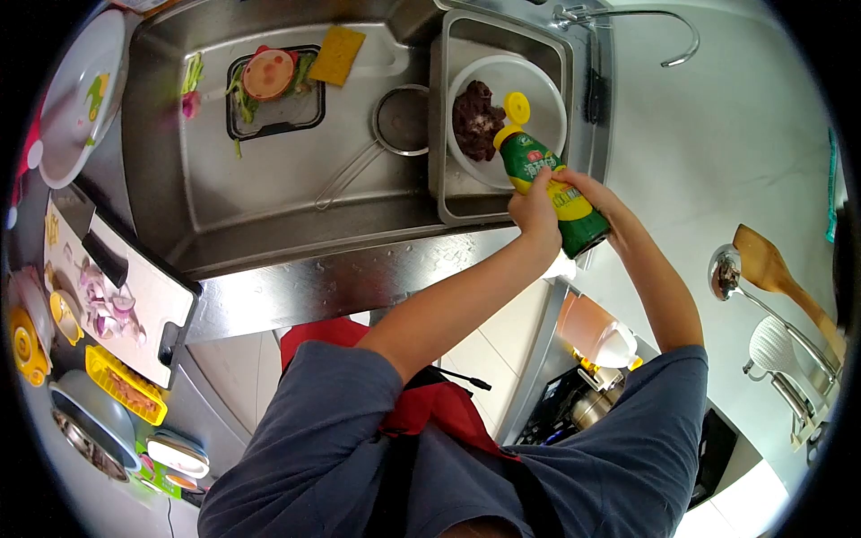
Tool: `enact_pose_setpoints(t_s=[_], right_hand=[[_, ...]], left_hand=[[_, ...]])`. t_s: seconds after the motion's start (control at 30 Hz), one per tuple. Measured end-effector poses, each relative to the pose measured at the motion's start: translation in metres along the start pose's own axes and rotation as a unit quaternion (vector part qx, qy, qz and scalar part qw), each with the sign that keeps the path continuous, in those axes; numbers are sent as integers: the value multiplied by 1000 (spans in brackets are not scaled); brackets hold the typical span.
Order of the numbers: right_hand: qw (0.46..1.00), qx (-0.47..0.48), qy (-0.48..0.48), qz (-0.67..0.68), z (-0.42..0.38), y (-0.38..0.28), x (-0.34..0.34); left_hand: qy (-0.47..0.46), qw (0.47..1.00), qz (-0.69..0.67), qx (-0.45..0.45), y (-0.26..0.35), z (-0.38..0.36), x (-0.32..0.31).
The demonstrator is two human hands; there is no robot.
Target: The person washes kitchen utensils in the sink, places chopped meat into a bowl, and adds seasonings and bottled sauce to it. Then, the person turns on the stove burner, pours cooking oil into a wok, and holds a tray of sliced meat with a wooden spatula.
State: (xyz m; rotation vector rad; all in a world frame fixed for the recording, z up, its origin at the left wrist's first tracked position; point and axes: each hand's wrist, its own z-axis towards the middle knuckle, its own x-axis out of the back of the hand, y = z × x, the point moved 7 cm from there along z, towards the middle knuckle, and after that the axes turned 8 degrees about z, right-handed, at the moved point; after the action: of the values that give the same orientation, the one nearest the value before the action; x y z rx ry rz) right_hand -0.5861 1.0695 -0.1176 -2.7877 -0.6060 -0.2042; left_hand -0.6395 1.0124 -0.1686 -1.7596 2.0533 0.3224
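Note:
A green squeeze bottle [572, 208] with a yellow label band and a flipped-open yellow cap [517, 108] is tilted, its mouth pointing into a white bowl [553, 100]. My left hand [535, 213] wraps around the bottle's near-left side. On its right side, my right hand [592, 192] grips it too, so both hands are closed on the bottle. Dark reddish-brown meat pieces [475, 121] with a pale patch on top lie in the bowl. Around the bowl is a rectangular metal basin [457, 199] at the sink's right end. Any sauce leaving the bottle is not visible.
The sink [296, 193] contains a strainer [401, 119], a yellow sponge [337, 54] and a black-rimmed tray [275, 126] with scraps. At left, a cutting board [152, 300] carries chopped onion [109, 305] and a knife [100, 255]. Cooking utensils [771, 260] lie at right; a faucet [628, 14] stands behind.

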Motion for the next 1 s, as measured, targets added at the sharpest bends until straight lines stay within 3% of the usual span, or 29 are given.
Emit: enact_pose_setpoints(t_s=[0.17, 0.27, 0.33, 0.37, 0.43, 0.5, 0.57, 0.63, 0.77, 0.83, 1.0], right_hand=[[999, -7, -30, -32, -11, -1, 0], [998, -10, -46, 47, -29, -9, -12], [993, 33, -57, -98, -32, -21, -11], [994, 22, -50, -96, -40, -10, -3], [994, 17, -46, -102, -22, -14, -3], [996, -7, -55, -67, -22, 11, 2], [1000, 25, -3, 6, -19, 1, 7], [1000, -4, -16, 18, -27, 10, 3], [1000, -4, 7, 0, -24, 2, 3], [999, -22, -10, 24, -22, 3, 0], [1000, -21, -12, 1, -12, 0, 3]], left_hand=[[-2, 997, 50, -53, 10, -25, -2], [-67, 997, -33, -11, 7, -29, -9], [5, 998, -42, 44, -3, -26, -5], [-36, 995, -57, 73, -4, -26, -5], [-37, 998, -43, 28, 2, -26, -7], [-9, 996, -20, 84, -7, -18, -3], [-42, 993, -5, 109, 3, -9, -6], [-40, 992, -13, 119, 5, -7, 0], [-24, 995, 8, 101, 10, -10, -5], [-19, 998, 13, 51, 15, -11, -5], [-17, 999, 2, 46, 10, -6, -3]])
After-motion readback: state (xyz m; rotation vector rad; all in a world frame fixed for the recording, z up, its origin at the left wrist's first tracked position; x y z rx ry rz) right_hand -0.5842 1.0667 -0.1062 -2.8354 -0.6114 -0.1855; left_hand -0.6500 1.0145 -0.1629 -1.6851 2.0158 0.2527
